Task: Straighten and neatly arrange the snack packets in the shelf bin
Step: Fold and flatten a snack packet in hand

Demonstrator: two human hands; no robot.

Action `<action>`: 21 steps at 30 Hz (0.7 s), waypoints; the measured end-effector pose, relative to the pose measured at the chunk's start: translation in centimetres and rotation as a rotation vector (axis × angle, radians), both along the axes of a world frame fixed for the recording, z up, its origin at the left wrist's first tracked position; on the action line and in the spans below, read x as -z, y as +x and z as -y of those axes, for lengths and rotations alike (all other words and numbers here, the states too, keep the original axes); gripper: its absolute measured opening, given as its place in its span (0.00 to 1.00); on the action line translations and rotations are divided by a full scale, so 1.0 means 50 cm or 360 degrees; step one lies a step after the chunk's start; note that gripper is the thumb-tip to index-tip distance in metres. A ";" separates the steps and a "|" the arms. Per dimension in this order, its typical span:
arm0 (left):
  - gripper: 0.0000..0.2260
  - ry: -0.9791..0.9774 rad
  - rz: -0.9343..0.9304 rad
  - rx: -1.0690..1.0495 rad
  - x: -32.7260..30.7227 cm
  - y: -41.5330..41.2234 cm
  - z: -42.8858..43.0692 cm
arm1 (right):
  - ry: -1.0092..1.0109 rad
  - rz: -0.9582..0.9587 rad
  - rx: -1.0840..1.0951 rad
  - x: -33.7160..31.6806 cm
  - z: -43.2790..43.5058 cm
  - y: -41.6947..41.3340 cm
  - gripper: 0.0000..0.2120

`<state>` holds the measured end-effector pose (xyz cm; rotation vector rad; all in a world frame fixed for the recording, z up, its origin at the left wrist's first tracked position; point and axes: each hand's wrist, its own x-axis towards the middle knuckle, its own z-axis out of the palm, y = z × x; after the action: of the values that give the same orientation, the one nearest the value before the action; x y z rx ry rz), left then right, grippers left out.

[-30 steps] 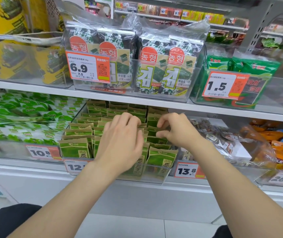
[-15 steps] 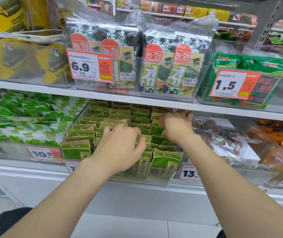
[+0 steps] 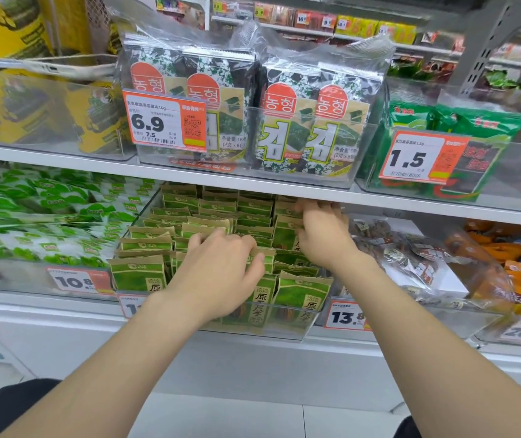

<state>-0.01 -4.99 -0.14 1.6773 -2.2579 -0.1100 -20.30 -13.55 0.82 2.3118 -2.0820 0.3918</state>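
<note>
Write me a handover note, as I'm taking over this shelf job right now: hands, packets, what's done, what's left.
Left hand: fingers curled over snack packets in the middle rows of the clear bin.
Right hand: grips packets in the right column, far back under the upper shelf.
Packets: all in the bin, on edge in rows.
Done: left column and rear rows look straight.
Left: right column and front right packets lean unevenly; square them up.
</note>
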 end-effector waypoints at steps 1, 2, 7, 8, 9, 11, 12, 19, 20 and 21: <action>0.19 0.0010 0.0007 -0.0001 0.000 0.000 -0.001 | 0.0011 0.0078 -0.0030 0.001 -0.007 -0.005 0.16; 0.19 0.0018 0.0012 -0.0003 0.000 0.000 -0.001 | 0.0029 0.0146 -0.0071 0.001 -0.013 -0.012 0.11; 0.18 0.0032 0.0021 -0.0024 -0.003 -0.004 -0.002 | 0.0265 0.0171 -0.0182 -0.031 -0.042 -0.044 0.19; 0.18 0.0035 0.0020 -0.0027 -0.003 -0.007 -0.002 | 0.0283 0.0134 -0.0173 -0.034 -0.041 -0.047 0.19; 0.18 0.0038 0.0017 -0.0033 -0.003 -0.009 -0.003 | 0.0297 0.0105 -0.0132 -0.032 -0.037 -0.048 0.17; 0.18 0.0033 0.0017 -0.0048 -0.002 -0.011 -0.004 | 0.0251 0.0084 -0.0061 -0.028 -0.026 -0.045 0.09; 0.18 0.0030 0.0018 -0.0054 -0.001 -0.011 -0.004 | 0.0193 0.0098 -0.0025 -0.026 -0.020 -0.041 0.06; 0.18 0.0009 0.0020 -0.0069 0.002 -0.014 0.003 | 0.0037 -0.0065 0.0271 -0.015 0.042 -0.014 0.18; 0.18 0.0009 0.0024 -0.0069 0.003 -0.015 0.004 | 0.0092 -0.0145 0.0263 -0.012 0.053 -0.010 0.20; 0.18 0.0008 0.0026 -0.0069 0.003 -0.015 0.004 | 0.0149 -0.0221 0.0249 -0.010 0.062 -0.007 0.21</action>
<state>-0.75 -5.17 -0.30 1.7350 -2.2333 -0.0923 -20.64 -16.66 1.30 2.1328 -2.2365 0.1294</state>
